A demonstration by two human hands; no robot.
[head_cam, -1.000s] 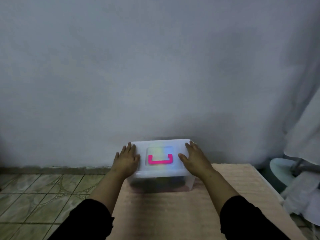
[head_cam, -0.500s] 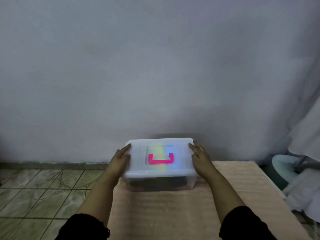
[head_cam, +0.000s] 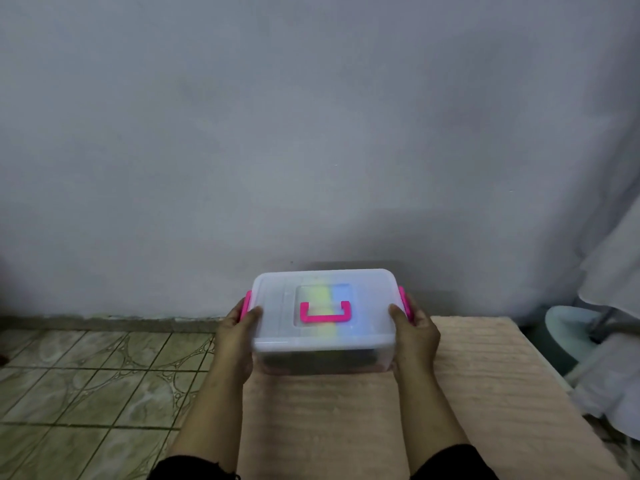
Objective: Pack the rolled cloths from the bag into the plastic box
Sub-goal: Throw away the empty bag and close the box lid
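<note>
Head view. The box — translucent plastic, lid on — sits at the far edge of the table, nearer its far left corner, close to the grey wall. Whether the box rests on the table or is raised just off it cannot be told. A pink handle lies flat in the recess at the middle of the lid, and a pink latch shows at each short end: left latch, right latch. Dark contents show through the near wall of the box; their form cannot be made out.

The left hand grips the left end of the box, thumb on the lid's edge, fingers wrapped around the side by the latch. The right hand grips the right end in the same way. Both forearms reach in from the near edge, with dark sleeves at the bottom of the view.

The table carries a pale, ribbed covering. To its left lies a tiled floor — to its right, white cloth and a pale round object, partly hidden.
</note>
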